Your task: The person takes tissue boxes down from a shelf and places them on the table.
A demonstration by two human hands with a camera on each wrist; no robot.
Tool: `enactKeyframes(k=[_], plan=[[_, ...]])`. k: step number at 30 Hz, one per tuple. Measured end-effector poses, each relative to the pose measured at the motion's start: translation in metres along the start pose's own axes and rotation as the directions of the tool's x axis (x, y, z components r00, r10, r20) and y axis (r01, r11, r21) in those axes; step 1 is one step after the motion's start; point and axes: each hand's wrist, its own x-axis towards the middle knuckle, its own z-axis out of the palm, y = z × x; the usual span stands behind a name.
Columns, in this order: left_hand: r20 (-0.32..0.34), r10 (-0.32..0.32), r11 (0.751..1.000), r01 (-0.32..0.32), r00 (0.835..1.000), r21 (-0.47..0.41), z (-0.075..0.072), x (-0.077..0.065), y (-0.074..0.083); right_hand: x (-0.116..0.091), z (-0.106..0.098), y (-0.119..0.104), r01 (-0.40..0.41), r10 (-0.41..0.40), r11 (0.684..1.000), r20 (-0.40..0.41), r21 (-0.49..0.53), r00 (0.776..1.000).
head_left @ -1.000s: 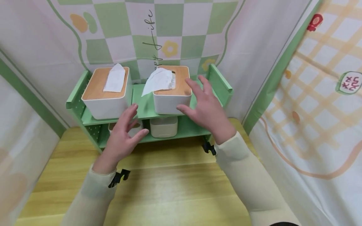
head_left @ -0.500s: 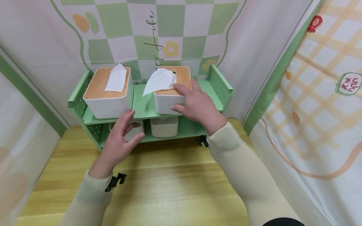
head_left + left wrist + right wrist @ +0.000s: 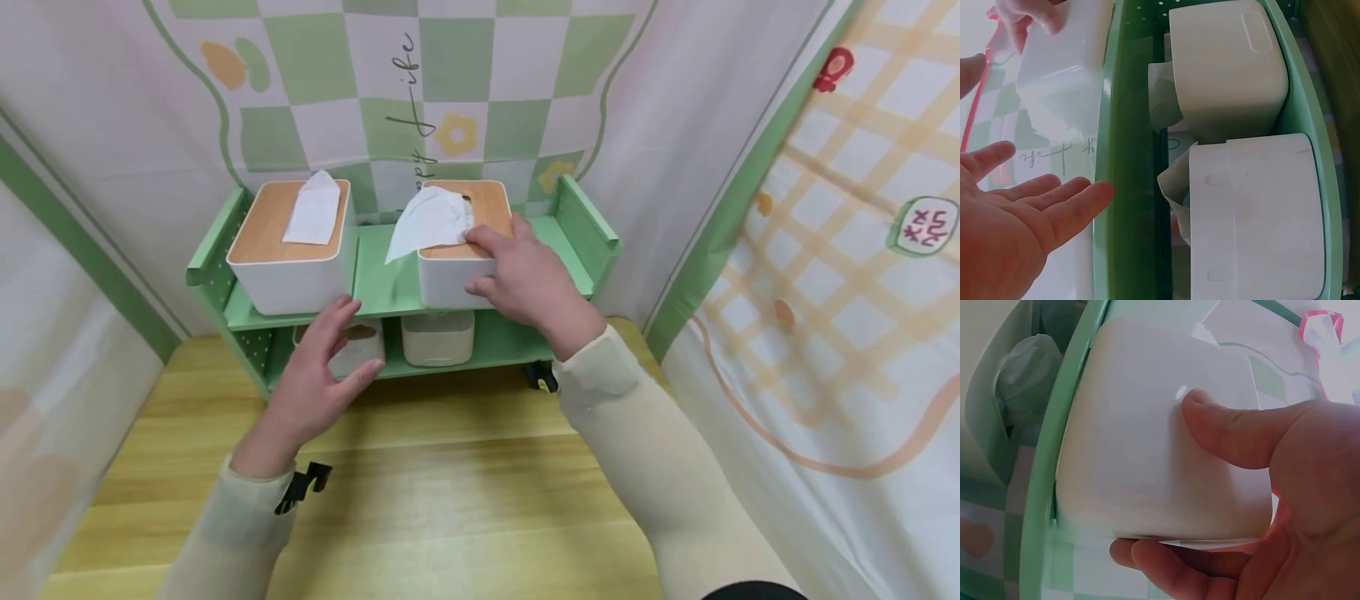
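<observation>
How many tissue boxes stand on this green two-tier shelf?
4: top left white box and top right white box, both wooden lidded; lower left white box; lower middle cream box. More may be hidden.

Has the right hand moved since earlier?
Yes: in the head view, the right hand has shifted left, away from the shelf's right end panel, onto the right tissue box.

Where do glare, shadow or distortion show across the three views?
Head: pale sheen and soft shadows on the wooden table; left wrist: washed-out backdrop past the left hand, green shelf bowed at right edge, likely lens distortion; right wrist: small highlight on the white tissue box near the right hand.
</observation>
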Motion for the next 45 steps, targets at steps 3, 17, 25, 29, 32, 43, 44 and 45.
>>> enactKeyframes(k=[3,17,25,29,32,43,44,45], plan=[[-0.007,0.007,1.0,-0.007,1.0,0.014,-0.002,-0.001,0.001,-0.003,-0.001,0.0,-0.006,0.006,1.0,0.004,0.015,1.0],[0.027,-0.014,0.999,0.013,1.0,0.046,-0.004,-0.006,-0.002,-0.028,-0.005,0.009,0.085,-0.085,0.996,-0.011,-0.012,0.996],[0.036,-0.014,0.998,0.012,0.999,0.07,-0.006,-0.01,-0.005,-0.043,-0.002,0.017,0.114,-0.113,0.993,-0.066,0.007,0.991],[0.043,-0.023,0.998,0.02,0.999,0.061,-0.006,-0.011,-0.007,-0.052,-0.002,0.022,0.109,-0.107,0.994,-0.084,0.02,0.991],[0.048,-0.026,0.998,0.023,0.999,0.059,-0.006,-0.012,-0.008,-0.059,-0.002,0.025,0.12,-0.117,0.993,-0.099,0.02,0.988],[0.058,-0.063,0.995,0.058,0.996,0.08,-0.007,-0.016,-0.009,-0.078,-0.002,0.039,0.128,-0.125,0.992,-0.148,0.009,0.981],[0.058,-0.066,0.995,0.061,0.996,0.084,-0.007,-0.016,-0.009,-0.08,-0.002,0.04,0.132,-0.129,0.991,-0.154,0.007,0.98],[0.059,-0.07,0.994,0.064,0.996,0.089,-0.008,-0.017,-0.009,-0.082,-0.002,0.041,0.136,-0.134,0.991,-0.16,0.004,0.978]])
